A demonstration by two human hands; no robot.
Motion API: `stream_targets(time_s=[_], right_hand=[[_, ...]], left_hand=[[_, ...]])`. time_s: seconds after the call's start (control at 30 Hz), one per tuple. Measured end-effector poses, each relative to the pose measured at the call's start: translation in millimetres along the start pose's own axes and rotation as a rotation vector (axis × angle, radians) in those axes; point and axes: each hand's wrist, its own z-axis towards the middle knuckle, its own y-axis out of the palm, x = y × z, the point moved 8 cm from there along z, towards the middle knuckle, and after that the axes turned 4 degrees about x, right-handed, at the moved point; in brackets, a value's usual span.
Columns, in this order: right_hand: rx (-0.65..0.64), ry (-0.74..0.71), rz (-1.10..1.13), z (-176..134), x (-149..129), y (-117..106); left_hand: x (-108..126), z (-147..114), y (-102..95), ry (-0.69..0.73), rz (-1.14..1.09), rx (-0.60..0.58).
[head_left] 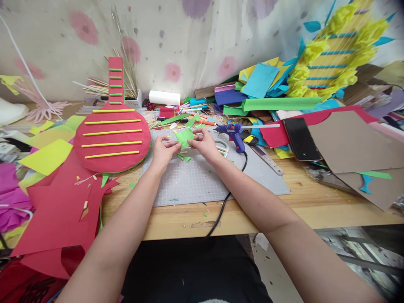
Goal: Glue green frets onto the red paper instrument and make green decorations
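Note:
A small piece of green paper (184,138) is held up over the grey cutting mat (189,181). My left hand (164,152) pinches its left edge between thumb and fingers, and my right hand (203,144) grips the right side. Small green scraps (187,159) lie on the mat just below. Beyond my right hand are white-handled scissors (223,148), partly hidden by that hand, and a purple glue gun (234,134) with a glue stick in its back. To the left stands a red paper-covered lute shape (112,141) with yellow and green strips across it.
Red paper sheets (63,202) and yellow paper (47,155) pile up at left. A metal ruler (268,160), a black phone (301,139) and grey cardboard (362,143) lie at right. The glue gun's black cord (222,208) crosses the mat to the table's front edge.

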Motion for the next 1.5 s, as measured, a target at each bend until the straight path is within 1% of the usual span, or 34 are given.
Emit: stream_targets(time_s=[0.07,0.13,0.27,0.3,0.4,0.47,0.53,0.63,0.8,0.97,1.17,1.33,1.5], right_hand=[[0.007,0.001,0.004,0.3,-0.9,-1.6],[-0.011,-0.003,0.02,-0.1,-0.9,0.1],[-0.131,-0.013,0.022,-2.3,3.2,11.9],[-0.142,-0.021,0.002,-2.4,4.3,13.2],[-0.096,-0.048,-0.052,-0.8,4.9,10.0],[-0.077,-0.052,-0.023,0.1,3.4,8.2],[-0.098,-0.043,0.033,0.0,1.3,9.3],[-0.117,-0.037,0.061,-0.9,-1.6,10.2],[-0.079,-0.032,0.065,-1.5,-2.1,7.0],[-0.113,-0.025,0.077,-3.1,-2.5,9.4],[-0.135,-0.005,0.071,-4.4,-1.9,11.6],[-0.147,-0.006,0.057,-5.2,-0.6,13.3],[-0.155,0.001,0.071,-5.2,0.6,14.0]], left_hand=[[-0.6,0.9,-1.7,-0.002,0.005,0.019],[-1.2,2.1,-4.1,0.005,0.01,0.047],[-3.2,1.6,-2.8,-0.007,-0.013,0.043],[-3.6,0.7,-1.9,-0.016,-0.021,0.039],[-3.8,-2.9,0.7,-0.048,-0.066,0.032],[-4.8,-5.2,4.5,-0.083,-0.1,-0.008],[-6.1,-6.9,7.6,-0.113,-0.108,-0.05],[-6.6,-7.5,8.3,-0.127,-0.093,-0.072],[-6.8,-7.2,7.7,-0.116,-0.052,-0.061],[-6.6,-5.1,4.1,-0.084,-0.04,-0.019],[-5.8,-5.1,-0.5,-0.094,-0.015,0.036],[-5.5,-6.2,1.8,-0.108,-0.007,0.003],[-7.2,-2.6,1.8,-0.092,-0.037,-0.031]])
